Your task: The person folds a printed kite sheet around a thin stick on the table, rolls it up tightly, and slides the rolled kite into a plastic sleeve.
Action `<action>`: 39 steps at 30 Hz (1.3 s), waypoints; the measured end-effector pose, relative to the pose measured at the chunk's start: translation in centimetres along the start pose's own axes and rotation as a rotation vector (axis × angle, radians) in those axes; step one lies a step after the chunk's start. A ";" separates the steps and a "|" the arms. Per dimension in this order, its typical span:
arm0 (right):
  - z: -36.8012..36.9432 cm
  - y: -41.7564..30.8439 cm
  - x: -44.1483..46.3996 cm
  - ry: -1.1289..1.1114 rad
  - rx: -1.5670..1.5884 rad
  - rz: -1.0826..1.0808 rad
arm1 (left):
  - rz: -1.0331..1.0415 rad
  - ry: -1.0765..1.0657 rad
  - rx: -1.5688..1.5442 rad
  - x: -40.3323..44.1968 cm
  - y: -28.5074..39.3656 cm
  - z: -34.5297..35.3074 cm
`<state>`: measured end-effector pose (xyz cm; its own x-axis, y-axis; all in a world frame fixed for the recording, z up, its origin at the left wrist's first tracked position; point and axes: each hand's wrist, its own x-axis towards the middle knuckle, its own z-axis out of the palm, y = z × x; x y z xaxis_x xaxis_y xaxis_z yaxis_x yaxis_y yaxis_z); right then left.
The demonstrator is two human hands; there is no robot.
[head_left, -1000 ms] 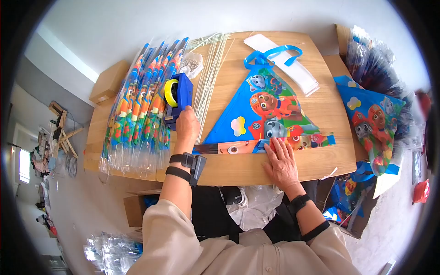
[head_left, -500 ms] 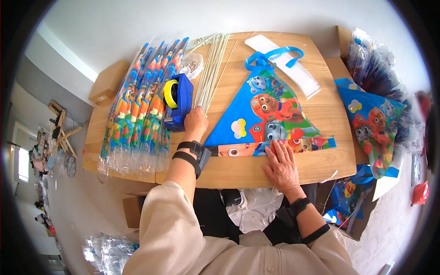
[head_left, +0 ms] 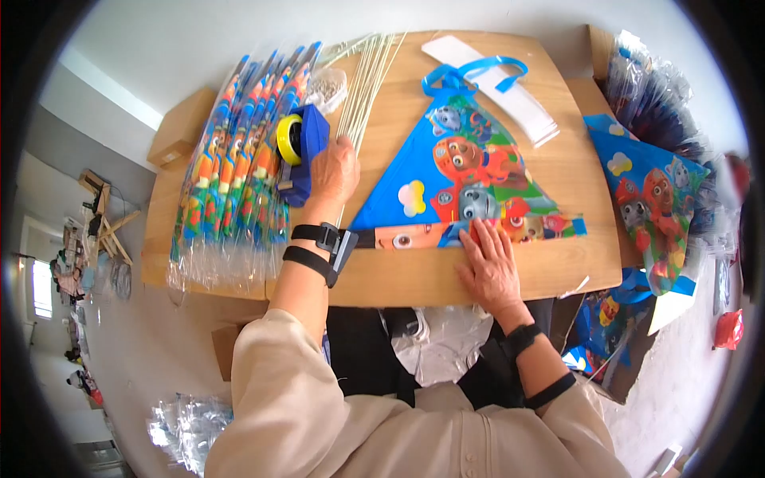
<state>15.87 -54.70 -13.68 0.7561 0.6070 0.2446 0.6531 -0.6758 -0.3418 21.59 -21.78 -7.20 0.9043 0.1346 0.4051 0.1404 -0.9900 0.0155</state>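
Observation:
A blue triangular kite (head_left: 410,163) printed with cartoon dogs lies on the table, a blue ribbon (head_left: 450,78) bunched at its tip. Along its lower edge runs a folded printed strip (head_left: 414,237). My right hand (head_left: 492,267) presses on this strip, open, with fingers stretched out. Over the near end of a bundle of thin pale sticks (head_left: 368,95), my left hand (head_left: 335,170) is closed with its fingers curled around the sticks; how many it grips is hidden. Just left of that hand stands a blue tape dispenser (head_left: 315,131) with a yellow tape roll (head_left: 288,140).
Several plastic-wrapped kites (head_left: 239,159) cover the table's left side, near a clear tub of small parts (head_left: 327,89). White strips (head_left: 494,92) lie at the back. Another kite (head_left: 649,187) hangs at the right beside bagged goods (head_left: 661,95). A box (head_left: 613,350) stands below.
My left hand has moved farther from me along the sticks, beside the tape dispenser. My right hand stays on the strip. The whole view has shifted slightly.

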 end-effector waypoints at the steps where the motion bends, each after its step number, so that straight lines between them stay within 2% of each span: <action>1: 0.1 0.1 0.1 0.015 -0.005 -0.009 | 0.079 0.075 -0.005 -0.3 0.4 -1.4; 4: 0.2 0.1 0.1 0.016 -0.004 -0.006 | 0.327 0.248 -0.010 -1.8 2.4 -6.1; 8: 0.4 0.0 0.0 0.013 -0.029 0.005 | 0.405 0.153 -0.065 -5.1 3.6 -8.0; 9: 0.5 0.0 0.1 0.018 -0.039 0.007 | 0.396 0.148 -0.061 -6.5 3.9 -7.3; 11: 0.7 0.1 0.0 0.015 -0.030 -0.004 | 0.335 -0.079 -0.035 -9.7 4.3 -5.3; 14: 0.7 0.0 0.1 -0.004 -0.061 0.027 | 0.317 -0.164 -0.121 -13.6 3.4 -1.5; 18: 0.9 0.1 0.0 0.009 -0.082 -0.003 | 0.260 -0.160 -0.146 -14.3 3.6 -1.1; 20: 0.9 0.2 0.0 0.036 -0.023 -0.010 | 0.233 -0.231 -0.155 -13.9 3.6 -1.1; 24: 1.2 1.0 -0.3 0.085 0.096 -0.031 | 0.267 -0.247 -0.150 -13.7 3.8 -0.9; 26: 1.1 0.8 -0.5 0.130 0.102 -0.035 | 0.324 -0.126 -0.153 -13.5 4.4 -1.2; 28: 1.1 1.0 -0.7 0.151 0.149 -0.032 | 0.319 -0.198 -0.136 -13.4 4.9 -0.6; 31: 1.5 1.5 -0.8 0.159 0.144 -0.046 | 0.365 -0.151 -0.168 -13.2 5.4 -0.5; 33: 1.2 1.2 -0.7 0.170 0.154 -0.035 | 0.350 -0.225 -0.073 -13.1 5.6 -0.5; 38: 0.8 1.2 -1.0 0.205 0.247 -0.041 | 0.370 -0.198 -0.105 -12.6 6.6 -0.6; 39: 1.2 1.4 -1.3 0.170 0.275 0.012 | 0.388 -0.177 -0.119 -12.5 6.6 -0.7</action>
<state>15.75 -55.97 -15.60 0.7749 0.5055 0.3794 0.6259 -0.5299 -0.5723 10.94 -30.05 -11.54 0.9375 -0.2532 0.2386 -0.2612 -0.9653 0.0023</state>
